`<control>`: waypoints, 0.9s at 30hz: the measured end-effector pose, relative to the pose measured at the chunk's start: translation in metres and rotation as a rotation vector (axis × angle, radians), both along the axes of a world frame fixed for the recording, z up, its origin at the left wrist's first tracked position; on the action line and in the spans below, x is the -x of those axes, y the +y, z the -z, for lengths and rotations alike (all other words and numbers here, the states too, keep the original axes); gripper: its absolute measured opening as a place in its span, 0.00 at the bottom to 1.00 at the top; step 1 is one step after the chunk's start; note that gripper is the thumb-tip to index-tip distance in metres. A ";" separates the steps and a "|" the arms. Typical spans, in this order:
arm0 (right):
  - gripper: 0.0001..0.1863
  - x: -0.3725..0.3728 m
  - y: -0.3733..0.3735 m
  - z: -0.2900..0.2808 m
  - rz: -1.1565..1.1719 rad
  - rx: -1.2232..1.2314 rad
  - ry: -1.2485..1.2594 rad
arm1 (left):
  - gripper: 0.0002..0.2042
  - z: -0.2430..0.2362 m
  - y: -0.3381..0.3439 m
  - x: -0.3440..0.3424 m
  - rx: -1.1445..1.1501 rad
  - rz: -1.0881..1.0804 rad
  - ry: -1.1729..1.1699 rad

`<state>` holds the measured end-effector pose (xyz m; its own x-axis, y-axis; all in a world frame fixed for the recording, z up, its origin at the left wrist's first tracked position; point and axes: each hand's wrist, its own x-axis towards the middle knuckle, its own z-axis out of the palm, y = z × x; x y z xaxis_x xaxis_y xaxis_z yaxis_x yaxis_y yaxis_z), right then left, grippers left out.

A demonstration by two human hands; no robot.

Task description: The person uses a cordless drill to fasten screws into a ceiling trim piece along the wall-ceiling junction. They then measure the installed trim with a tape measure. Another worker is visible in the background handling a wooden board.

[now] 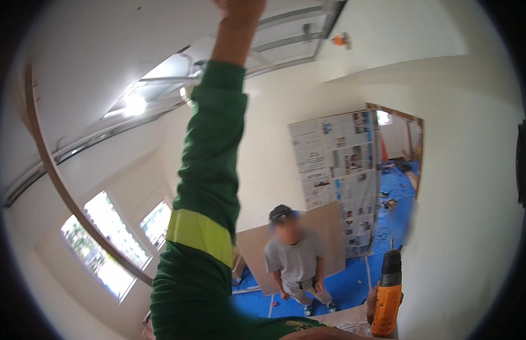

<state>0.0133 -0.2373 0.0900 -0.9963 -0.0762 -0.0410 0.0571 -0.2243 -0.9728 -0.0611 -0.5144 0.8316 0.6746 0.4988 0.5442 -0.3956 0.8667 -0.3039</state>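
Note:
My left arm, in a green sleeve with a yellow-green band, stretches up toward the pale ceiling panel point(116, 39). My left hand point(243, 7) is cut off by the top edge, so its fingers and whatever they touch are hidden. Low on the right, my right hand point(371, 303) is wrapped round an orange and black cordless drill point(387, 303). The drill stands upright with its bit pointing up, close to the pale wall on the right. Most of that hand is hidden behind the tool.
Metal ceiling framing point(288, 42) lies exposed beyond my arm, near a lit bulb point(135, 104). A long wooden strip point(65, 181) slants at left. Below, a person in a grey shirt point(297, 255) stands on blue floor sheeting point(353, 277), before a leaning brown board point(331, 238) and a newspaper-covered panel point(336, 164).

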 end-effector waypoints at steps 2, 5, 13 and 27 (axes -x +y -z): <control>0.16 0.018 -0.021 -0.003 -0.105 -0.009 0.007 | 0.48 0.002 0.002 -0.001 0.029 0.010 -0.015; 0.15 0.041 -0.047 -0.007 -0.242 -0.018 0.023 | 0.47 0.011 0.007 -0.009 0.037 -0.010 -0.009; 0.14 0.088 -0.080 -0.016 -0.592 -0.067 0.071 | 0.32 0.186 -0.050 -0.162 -0.103 0.030 -0.123; 0.12 0.063 -0.173 -0.017 -1.105 -0.152 0.098 | 0.37 0.225 -0.134 -0.406 -0.889 0.395 -0.676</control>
<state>-0.0492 -0.4105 0.1071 -0.3838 -0.9221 -0.0499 0.0730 0.0236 -0.9971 0.3453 -0.6480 0.6067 0.1388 -0.4134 0.8999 -0.0432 0.9053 0.4226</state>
